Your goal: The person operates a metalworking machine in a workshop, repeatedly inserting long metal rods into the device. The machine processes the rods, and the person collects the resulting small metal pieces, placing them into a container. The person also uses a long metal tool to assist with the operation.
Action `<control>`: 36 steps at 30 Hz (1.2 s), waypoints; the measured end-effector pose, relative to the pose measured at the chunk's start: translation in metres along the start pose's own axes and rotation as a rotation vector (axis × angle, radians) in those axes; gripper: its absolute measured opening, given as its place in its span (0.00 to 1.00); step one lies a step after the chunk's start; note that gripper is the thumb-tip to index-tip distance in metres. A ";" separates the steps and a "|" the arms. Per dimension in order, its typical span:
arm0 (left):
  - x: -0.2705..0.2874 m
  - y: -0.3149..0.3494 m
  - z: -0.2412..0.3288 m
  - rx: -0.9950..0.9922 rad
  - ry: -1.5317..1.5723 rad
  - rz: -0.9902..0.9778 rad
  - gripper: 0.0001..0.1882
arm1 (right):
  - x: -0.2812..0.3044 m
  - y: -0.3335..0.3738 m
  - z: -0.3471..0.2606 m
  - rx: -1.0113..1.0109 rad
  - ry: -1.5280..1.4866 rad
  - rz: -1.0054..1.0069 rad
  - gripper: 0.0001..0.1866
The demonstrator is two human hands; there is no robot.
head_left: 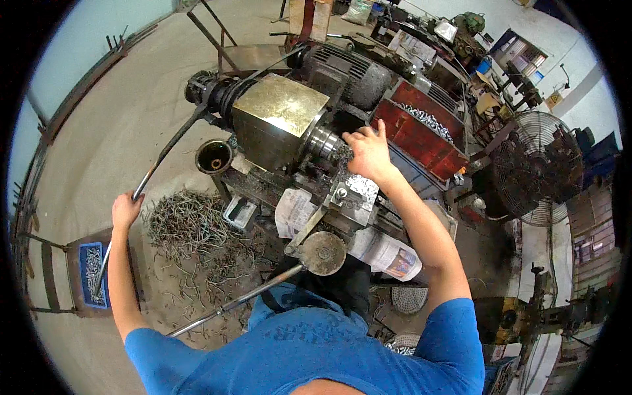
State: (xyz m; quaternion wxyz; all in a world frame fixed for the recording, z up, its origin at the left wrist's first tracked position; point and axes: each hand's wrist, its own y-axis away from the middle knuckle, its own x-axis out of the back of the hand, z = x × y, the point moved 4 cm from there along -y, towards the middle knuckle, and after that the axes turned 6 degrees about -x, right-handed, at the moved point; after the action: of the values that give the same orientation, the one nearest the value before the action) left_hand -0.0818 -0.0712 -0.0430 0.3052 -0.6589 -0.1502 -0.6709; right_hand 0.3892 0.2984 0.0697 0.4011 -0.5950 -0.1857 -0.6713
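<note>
My left hand [125, 210] is closed around a long dark metal lever [172, 146] that runs up to the rear end of a bench lathe's headstock [280, 115]. At the lathe's chuck [324, 143], my right hand [370, 153] has its fingers bent in toward the front, with one finger sticking up apart. The fingertips seem pinched there, and whatever lies between them is hidden. Just below that hand sits the tool slide [355, 197], covered with metal chips. A second long bar handle [240, 301] reaches from a round plate [322, 253] toward my left side.
A red metal bin [421, 131] of small shiny parts stands beyond my right hand. Curly metal scrap [187, 224] covers the floor at left, near a blue crate [94, 276] of small parts. An electric motor [349, 74] sits behind the headstock; a large fan [536, 164] stands at right.
</note>
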 end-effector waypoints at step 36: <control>-0.025 0.004 0.136 0.023 0.970 -0.358 0.11 | 0.086 0.084 0.118 -0.396 -0.386 0.336 0.32</control>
State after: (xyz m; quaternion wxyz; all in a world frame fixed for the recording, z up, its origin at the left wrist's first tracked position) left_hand 0.0277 0.0131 -0.0567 0.2276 -0.2327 -0.1092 -0.9392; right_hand 0.5318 0.3054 0.1587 0.3402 -0.8001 -0.0230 -0.4936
